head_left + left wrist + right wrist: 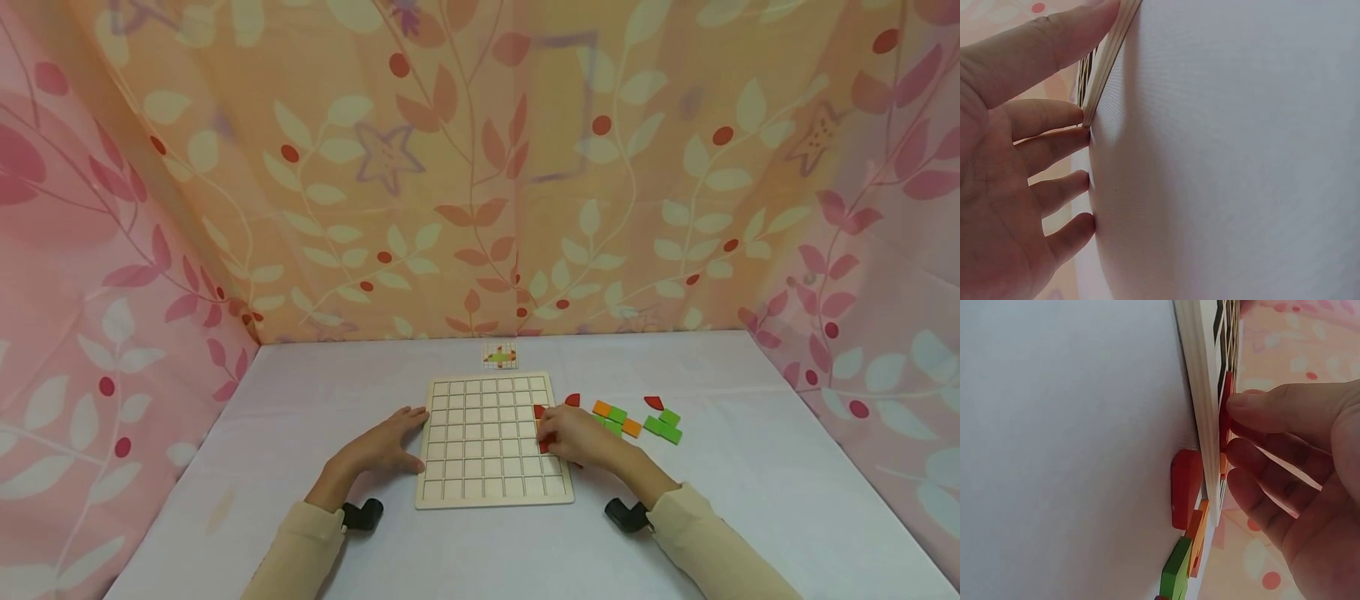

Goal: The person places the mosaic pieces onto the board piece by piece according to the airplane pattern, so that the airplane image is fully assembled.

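A square pale wooden board (487,433) with a grid of grooves lies flat on the table. My left hand (388,442) rests at its left edge, fingers spread and thumb touching the side. At the right edge, my right hand (577,435) pinches a red tile (1225,412) with the thumb and fingers, down at the board's surface. Beside that tile on the board is an orange piece (1223,464). Another red tile (538,411) shows on the board just beyond the right fingers. The right hand partly hides these pieces in the head view.
Loose tiles lie right of the board: several green (663,429) and orange (632,427) ones, plus red ones (654,402) with a curved side. A small pattern card (500,356) lies behind the board. Patterned cloth (480,167) walls the table's back and sides.
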The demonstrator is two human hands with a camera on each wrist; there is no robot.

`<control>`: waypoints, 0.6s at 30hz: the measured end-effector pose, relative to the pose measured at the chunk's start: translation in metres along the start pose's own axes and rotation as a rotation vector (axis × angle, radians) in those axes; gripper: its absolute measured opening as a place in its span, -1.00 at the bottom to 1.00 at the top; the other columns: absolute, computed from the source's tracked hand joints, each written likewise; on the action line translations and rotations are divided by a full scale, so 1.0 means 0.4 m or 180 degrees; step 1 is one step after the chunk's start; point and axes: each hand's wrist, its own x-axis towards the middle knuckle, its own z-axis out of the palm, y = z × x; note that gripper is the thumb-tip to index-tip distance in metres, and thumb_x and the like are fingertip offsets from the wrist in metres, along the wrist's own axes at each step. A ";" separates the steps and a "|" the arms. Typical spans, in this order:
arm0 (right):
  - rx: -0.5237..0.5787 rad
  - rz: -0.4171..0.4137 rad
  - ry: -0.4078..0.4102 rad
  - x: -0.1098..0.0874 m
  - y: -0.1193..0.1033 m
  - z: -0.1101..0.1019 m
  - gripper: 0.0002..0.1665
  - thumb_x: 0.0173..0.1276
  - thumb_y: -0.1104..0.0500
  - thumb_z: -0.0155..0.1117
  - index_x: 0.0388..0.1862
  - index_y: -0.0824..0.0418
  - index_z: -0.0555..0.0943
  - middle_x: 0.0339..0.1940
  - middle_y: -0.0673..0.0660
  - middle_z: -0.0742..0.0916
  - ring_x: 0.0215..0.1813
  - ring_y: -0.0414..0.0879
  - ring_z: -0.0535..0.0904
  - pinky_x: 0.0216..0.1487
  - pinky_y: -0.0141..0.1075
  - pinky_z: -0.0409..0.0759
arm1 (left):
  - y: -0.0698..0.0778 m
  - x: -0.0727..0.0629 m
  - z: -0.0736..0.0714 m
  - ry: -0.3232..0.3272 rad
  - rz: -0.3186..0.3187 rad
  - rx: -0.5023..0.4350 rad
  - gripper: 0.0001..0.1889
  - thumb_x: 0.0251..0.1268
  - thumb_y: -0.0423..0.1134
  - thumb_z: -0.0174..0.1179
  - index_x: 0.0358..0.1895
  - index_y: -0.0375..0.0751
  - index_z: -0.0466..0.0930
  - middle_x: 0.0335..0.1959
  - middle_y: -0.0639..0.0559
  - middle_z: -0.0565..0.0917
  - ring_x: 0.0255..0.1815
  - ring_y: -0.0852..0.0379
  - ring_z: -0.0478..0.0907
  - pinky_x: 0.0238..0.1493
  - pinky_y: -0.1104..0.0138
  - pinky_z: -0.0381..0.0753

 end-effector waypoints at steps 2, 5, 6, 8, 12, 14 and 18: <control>0.0018 -0.0010 0.0013 -0.001 0.000 -0.001 -0.82 0.18 0.34 0.37 -0.25 0.16 0.78 -0.26 -0.05 0.68 -0.19 -0.19 0.52 -0.10 -0.32 0.60 | 0.000 0.000 0.001 0.0000 -0.0016 0.0002 -0.06 -0.06 -0.22 0.51 0.47 -0.24 0.23 0.54 -0.11 0.21 0.60 -0.21 -0.05 0.50 -0.13 0.06; 0.0050 -0.0020 0.0044 -0.004 0.004 0.000 -0.83 0.17 0.34 0.37 -0.27 0.15 0.78 -0.28 -0.05 0.67 -0.22 -0.21 0.50 -0.15 -0.37 0.57 | 0.001 0.001 0.002 0.0007 -0.0025 -0.0006 -0.06 -0.06 -0.21 0.51 0.46 -0.24 0.24 0.54 -0.09 0.21 0.60 -0.20 -0.05 0.50 -0.12 0.07; 0.0082 0.0004 0.0047 -0.005 0.005 0.001 -0.84 0.18 0.33 0.37 -0.28 0.15 0.78 -0.29 -0.06 0.66 -0.23 -0.22 0.49 -0.17 -0.39 0.56 | 0.002 0.001 0.002 0.0012 -0.0022 -0.0004 -0.06 -0.06 -0.21 0.51 0.46 -0.24 0.24 0.54 -0.08 0.21 0.60 -0.19 -0.05 0.50 -0.12 0.07; 0.0164 0.0046 0.0040 -0.006 0.008 0.002 -0.85 0.18 0.31 0.38 -0.28 0.14 0.77 -0.30 -0.07 0.64 -0.26 -0.23 0.47 -0.21 -0.41 0.53 | 0.001 0.001 0.002 0.0013 -0.0018 -0.0007 -0.06 -0.06 -0.21 0.51 0.46 -0.23 0.24 0.54 -0.08 0.21 0.60 -0.19 -0.05 0.50 -0.12 0.07; 0.0443 0.0223 -0.0008 -0.007 0.015 0.003 -0.85 0.22 0.25 0.39 -0.22 0.12 0.76 -0.30 -0.10 0.63 -0.26 -0.23 0.46 -0.24 -0.44 0.50 | -0.001 0.003 0.003 0.0014 -0.0011 -0.0009 -0.06 -0.06 -0.21 0.51 0.46 -0.24 0.24 0.54 -0.08 0.21 0.60 -0.20 -0.05 0.50 -0.12 0.07; 0.0606 0.0289 -0.0013 -0.008 0.018 0.003 -0.83 0.23 0.23 0.39 -0.18 0.12 0.75 -0.30 -0.11 0.63 -0.25 -0.22 0.47 -0.25 -0.44 0.50 | -0.002 0.003 0.003 0.0013 -0.0011 0.0001 -0.06 -0.06 -0.20 0.51 0.47 -0.24 0.24 0.54 -0.08 0.21 0.60 -0.20 -0.05 0.50 -0.12 0.06; 0.0957 0.0316 0.0071 -0.013 0.028 0.002 -0.78 0.24 0.19 0.40 -0.12 0.15 0.72 -0.29 -0.09 0.65 -0.26 -0.21 0.49 -0.26 -0.44 0.51 | -0.003 0.003 0.004 0.0018 -0.0016 0.0019 -0.05 -0.06 -0.19 0.51 0.47 -0.24 0.23 0.54 -0.08 0.21 0.60 -0.20 -0.05 0.50 -0.12 0.07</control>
